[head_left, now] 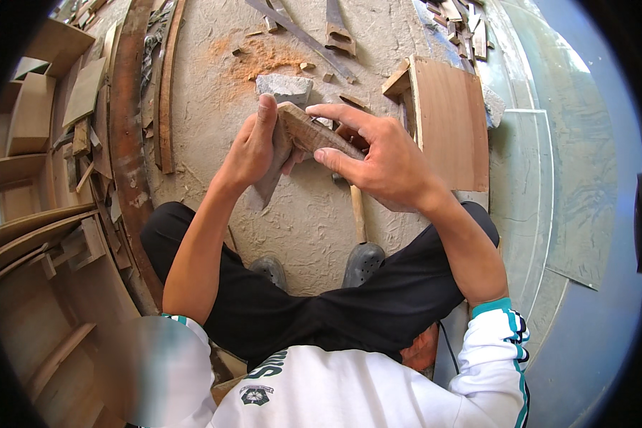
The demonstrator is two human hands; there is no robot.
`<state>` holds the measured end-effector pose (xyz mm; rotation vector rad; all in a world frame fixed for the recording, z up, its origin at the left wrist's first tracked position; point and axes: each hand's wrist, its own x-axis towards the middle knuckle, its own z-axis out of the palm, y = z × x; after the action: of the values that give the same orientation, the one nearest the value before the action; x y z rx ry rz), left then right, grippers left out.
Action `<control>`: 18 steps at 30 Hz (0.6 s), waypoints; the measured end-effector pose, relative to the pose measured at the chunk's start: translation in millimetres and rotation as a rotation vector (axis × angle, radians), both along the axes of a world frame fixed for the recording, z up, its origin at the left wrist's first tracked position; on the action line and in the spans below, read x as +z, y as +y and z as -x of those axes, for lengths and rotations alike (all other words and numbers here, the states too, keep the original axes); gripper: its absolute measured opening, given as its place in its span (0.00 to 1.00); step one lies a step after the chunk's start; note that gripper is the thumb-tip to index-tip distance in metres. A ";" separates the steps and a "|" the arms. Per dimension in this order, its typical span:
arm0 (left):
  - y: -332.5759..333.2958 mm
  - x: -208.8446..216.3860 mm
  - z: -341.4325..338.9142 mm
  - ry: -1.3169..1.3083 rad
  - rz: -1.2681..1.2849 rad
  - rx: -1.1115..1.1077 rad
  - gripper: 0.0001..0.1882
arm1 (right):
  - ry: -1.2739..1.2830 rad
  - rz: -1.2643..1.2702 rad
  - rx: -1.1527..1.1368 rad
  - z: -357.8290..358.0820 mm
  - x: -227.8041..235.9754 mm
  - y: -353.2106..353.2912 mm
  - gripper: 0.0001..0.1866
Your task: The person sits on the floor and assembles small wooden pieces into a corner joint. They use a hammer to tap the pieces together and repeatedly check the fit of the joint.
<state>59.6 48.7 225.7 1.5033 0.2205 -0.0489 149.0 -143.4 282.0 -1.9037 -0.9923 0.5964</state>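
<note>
My left hand (253, 148) holds up an angled piece of two joined wooden boards (314, 134), its thumb raised along the outer side of the left board. The fingers of my left hand wrap behind the wood and are partly hidden. My right hand (389, 160) grips the right board, its thumb and forefinger on the top edge and the other fingers curled below. Beneath my right hand a hammer (358, 214) stands or leans with its wooden handle toward my shoe; its head is mostly hidden. A whitish stone block (285, 87) lies just beyond the boards.
A wooden box (449, 121) stands at the right, beside glass sheets (524, 214). Farther off lie a long metal blade (303, 37), a handsaw (340, 36), orange sawdust (253, 57) and offcuts (471, 32). Wooden cabinets (71, 285) and long boards (132, 128) line the left.
</note>
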 end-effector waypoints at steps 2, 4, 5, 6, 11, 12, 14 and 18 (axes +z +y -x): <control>0.6 -3.2 -0.7 -0.018 -0.002 -0.003 0.42 | 0.047 0.049 0.000 -0.5 6.7 -0.2 0.24; -0.4 -4.5 -2.2 -0.016 0.021 0.020 0.43 | 0.160 -0.030 -0.043 -2.0 -9.5 -1.9 0.24; -1.8 -3.8 -3.6 -0.004 0.042 0.048 0.43 | 0.215 -0.071 -0.061 -3.0 -13.7 -1.3 0.24; -2.6 -3.2 -4.7 0.008 0.063 0.075 0.43 | 0.359 -0.076 -0.085 -4.6 -13.5 -1.9 0.24; 5.1 -13.7 -8.6 0.037 0.061 0.169 0.44 | 0.846 -0.200 -0.051 -13.7 -1.0 -2.8 0.21; 6.9 -14.7 -8.6 0.031 0.060 0.172 0.44 | 0.843 -0.209 -0.019 -14.2 -0.8 -4.3 0.19; 9.0 -17.0 -9.0 0.009 0.048 0.162 0.44 | 0.841 -0.224 -0.002 -15.7 -3.9 -7.2 0.24; 7.5 -18.8 -8.8 0.013 0.016 0.169 0.45 | 0.891 -0.245 0.026 -14.8 -6.0 -10.7 0.31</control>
<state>68.4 56.3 206.9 1.4643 0.3566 0.0748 163.7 -154.1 275.9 -1.1932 -0.4671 1.1408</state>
